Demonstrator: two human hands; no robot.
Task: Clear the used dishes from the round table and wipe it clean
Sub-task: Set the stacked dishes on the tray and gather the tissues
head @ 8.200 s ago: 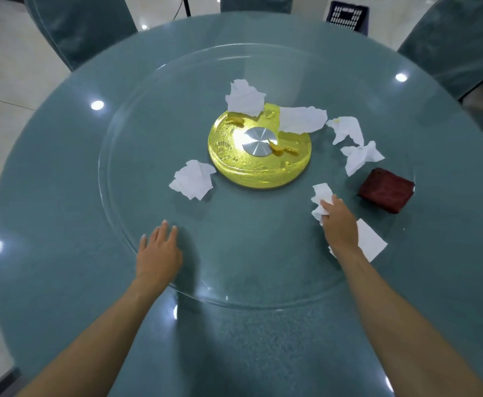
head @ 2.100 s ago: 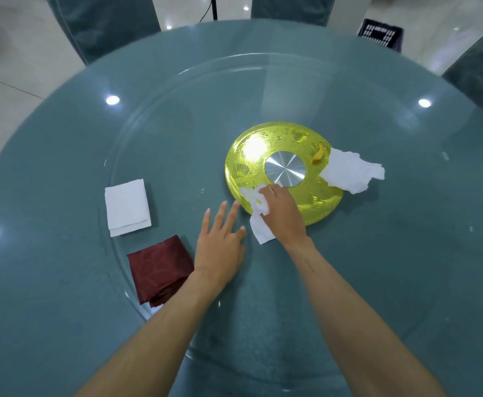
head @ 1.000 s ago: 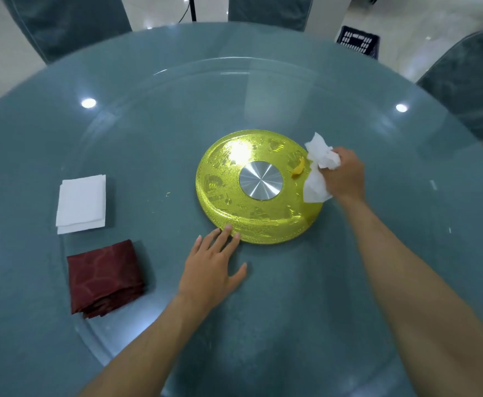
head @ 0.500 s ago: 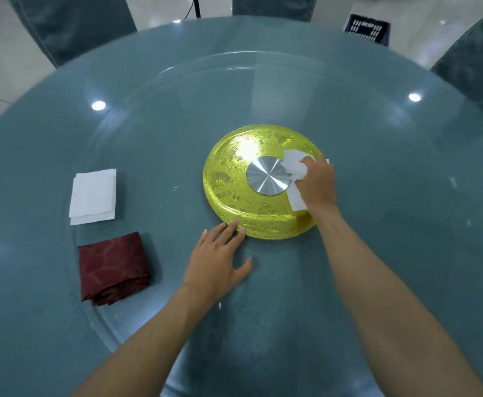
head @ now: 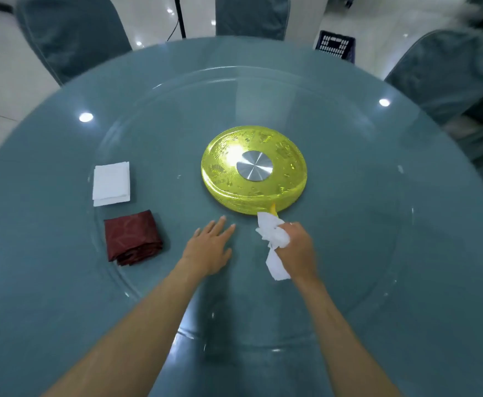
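Now: right hand (head: 299, 247), fingers curled round tissue wad (head: 274, 239), at 6 o'clock edge of yellow disc (head: 253, 170). Orange scrap (head: 273, 209) possibly caught under wad; blurred. Left hand (head: 210, 247) flat on counter (head: 435, 267), fingers straight. Tissue light, soft, tears when damp; grip bunched middle. Napkin (head: 111, 183), red cloth (head: 132, 237) at 9 o'clock. No legible writing.

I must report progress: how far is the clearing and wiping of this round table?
Done: no dishes show on the round glass turntable. In hand: the right hand grips crumpled white tissues at a small yellow scrap. Left, probably: that scrap, the folded white napkin, the folded dark red cloth.
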